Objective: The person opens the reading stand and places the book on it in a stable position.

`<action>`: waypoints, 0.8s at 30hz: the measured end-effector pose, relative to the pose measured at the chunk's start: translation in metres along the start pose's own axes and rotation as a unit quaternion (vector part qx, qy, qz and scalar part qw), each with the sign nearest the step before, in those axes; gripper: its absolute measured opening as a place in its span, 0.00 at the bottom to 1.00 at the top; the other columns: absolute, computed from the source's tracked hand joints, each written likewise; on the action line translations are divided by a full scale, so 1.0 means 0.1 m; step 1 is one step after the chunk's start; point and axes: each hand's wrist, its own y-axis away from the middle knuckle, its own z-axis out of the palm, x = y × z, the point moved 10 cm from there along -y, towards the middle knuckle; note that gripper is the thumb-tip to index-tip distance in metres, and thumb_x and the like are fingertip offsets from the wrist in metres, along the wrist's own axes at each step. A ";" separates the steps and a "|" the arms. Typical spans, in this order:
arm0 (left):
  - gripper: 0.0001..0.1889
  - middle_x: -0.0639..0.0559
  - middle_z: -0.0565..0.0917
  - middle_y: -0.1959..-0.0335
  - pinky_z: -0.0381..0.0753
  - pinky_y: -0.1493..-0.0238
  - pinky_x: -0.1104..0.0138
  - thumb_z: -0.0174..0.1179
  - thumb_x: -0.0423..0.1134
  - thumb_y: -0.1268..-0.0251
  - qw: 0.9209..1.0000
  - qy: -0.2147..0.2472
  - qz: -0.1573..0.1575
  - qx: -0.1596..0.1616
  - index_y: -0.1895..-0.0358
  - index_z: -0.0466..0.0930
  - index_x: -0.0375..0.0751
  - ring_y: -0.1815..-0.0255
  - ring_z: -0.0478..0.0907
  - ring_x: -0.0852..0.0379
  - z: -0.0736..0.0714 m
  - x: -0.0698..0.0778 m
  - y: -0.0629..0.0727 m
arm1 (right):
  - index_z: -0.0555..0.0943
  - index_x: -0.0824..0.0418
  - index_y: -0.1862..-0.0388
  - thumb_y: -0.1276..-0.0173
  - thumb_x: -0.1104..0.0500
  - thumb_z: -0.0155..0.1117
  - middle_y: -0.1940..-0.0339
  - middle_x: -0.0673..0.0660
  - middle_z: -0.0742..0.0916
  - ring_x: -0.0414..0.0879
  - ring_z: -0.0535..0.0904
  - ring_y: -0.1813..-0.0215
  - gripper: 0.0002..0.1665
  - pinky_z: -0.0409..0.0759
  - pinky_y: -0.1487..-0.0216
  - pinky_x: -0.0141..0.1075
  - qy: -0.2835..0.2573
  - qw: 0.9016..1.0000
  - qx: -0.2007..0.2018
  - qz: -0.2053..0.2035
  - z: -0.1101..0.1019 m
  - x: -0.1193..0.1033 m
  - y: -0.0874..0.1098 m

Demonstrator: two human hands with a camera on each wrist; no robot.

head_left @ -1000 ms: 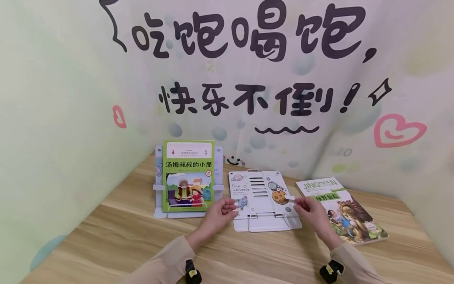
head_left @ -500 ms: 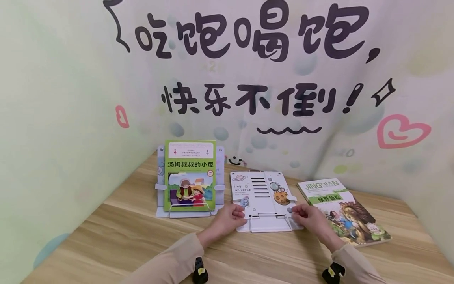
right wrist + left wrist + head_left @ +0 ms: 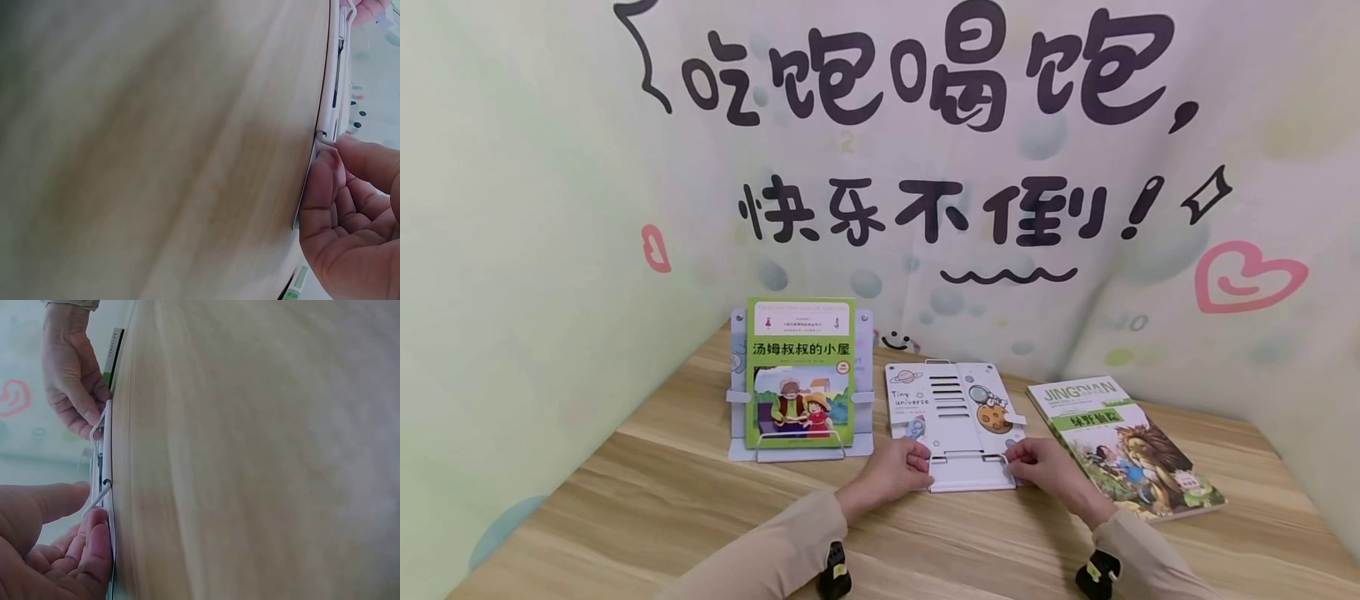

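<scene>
White wire [image 3: 95, 500] is pinched in the fingers [image 3: 319, 194] of the right hand [image 3: 1051, 473], at one lower side of a loop; at the other side, the fingers of the left hand [image 3: 891, 477] show a gap with the wire running through it, and whether they grip it I cannot tell. The loop belongs to a white book stand [image 3: 951, 433], which sits on the desk between both hands, its slotted panel printed with a planet, a rocket and an astronaut. Beige sleeves [image 3: 775, 537] cover the forearms. On the stand's left, a green book [image 3: 801, 354] leans upright on a second stand [image 3: 864, 358]; on its right, a book with a lion [image 3: 1101, 429] lies flat, cover up. Beneath spreads the wood-grain desk [image 3: 662, 500]; behind hangs a pale printed backdrop [image 3: 1075, 321].
</scene>
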 end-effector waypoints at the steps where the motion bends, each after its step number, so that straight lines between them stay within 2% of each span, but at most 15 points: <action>1: 0.14 0.48 0.82 0.71 0.77 0.66 0.74 0.68 0.27 0.52 1.000 -0.007 -0.005 0.001 0.60 0.79 0.29 0.69 0.76 0.61 0.00 0.00 0.00 | 0.79 0.71 0.64 0.41 0.69 0.63 0.73 0.53 0.81 0.41 0.72 0.72 0.07 0.72 0.73 0.28 -0.002 1.000 -0.002 -0.002 0.00 0.00 0.00; 7: 0.14 0.51 0.81 0.73 0.75 0.68 0.73 0.69 0.26 0.54 0.999 -0.040 -0.013 0.008 0.61 0.79 0.31 0.71 0.74 0.62 0.01 0.00 -0.02 | 0.77 0.73 0.62 0.40 0.70 0.61 0.72 0.53 0.80 0.40 0.72 0.72 0.08 0.72 0.73 0.28 -0.026 0.999 -0.019 -0.013 0.04 0.00 0.01; 17: 0.11 0.54 0.78 0.75 0.72 0.69 0.73 0.67 0.25 0.55 0.997 -0.074 -0.005 0.006 0.68 0.78 0.37 0.73 0.71 0.63 0.03 0.05 -0.01 | 0.72 0.71 0.63 0.43 0.71 0.63 0.71 0.54 0.76 0.37 0.70 0.69 0.11 0.70 0.69 0.26 -0.039 0.995 -0.048 -0.072 0.07 -0.07 0.04; 24: 0.10 0.58 0.76 0.77 0.72 0.71 0.75 0.67 0.26 0.53 0.993 -0.120 0.023 0.005 0.71 0.76 0.42 0.74 0.70 0.66 0.05 0.10 0.00 | 0.69 0.74 0.61 0.42 0.72 0.62 0.70 0.54 0.74 0.39 0.70 0.68 0.13 0.71 0.69 0.27 -0.097 0.990 -0.079 -0.062 0.09 -0.03 0.05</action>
